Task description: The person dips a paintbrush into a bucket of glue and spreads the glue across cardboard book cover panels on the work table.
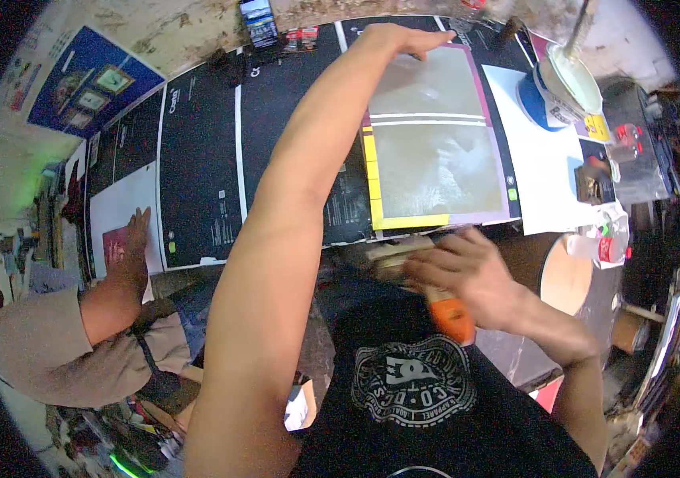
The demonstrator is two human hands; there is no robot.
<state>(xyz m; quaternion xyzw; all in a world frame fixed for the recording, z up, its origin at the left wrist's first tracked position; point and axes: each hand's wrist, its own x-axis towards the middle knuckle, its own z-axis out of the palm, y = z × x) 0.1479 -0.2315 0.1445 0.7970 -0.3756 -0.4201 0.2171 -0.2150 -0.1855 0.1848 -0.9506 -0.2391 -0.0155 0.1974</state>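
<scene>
My left hand (395, 40) reaches to the far side of the table, with its fingers stretched out at the top edge of a cover sheet. This cover sheet (439, 167) carries two shiny grey panels, parted by white strips and edged in yellow and purple. Near the sheet's front edge, my right hand (467, 275) is closed round a wide paintbrush (451, 319) with an orange handle. The brush's pale head points left, and part of it is blurred and hidden by my fingers.
A white bucket (571, 84) with a stick in it stands at the right on white paper (539, 167). Bottles (615, 243) lie beyond it. At left, another person's hand (139, 231) rests on a white sheet (121, 199). Black printed boards (196, 151) cover the table. A phone (258, 22) leans at the back.
</scene>
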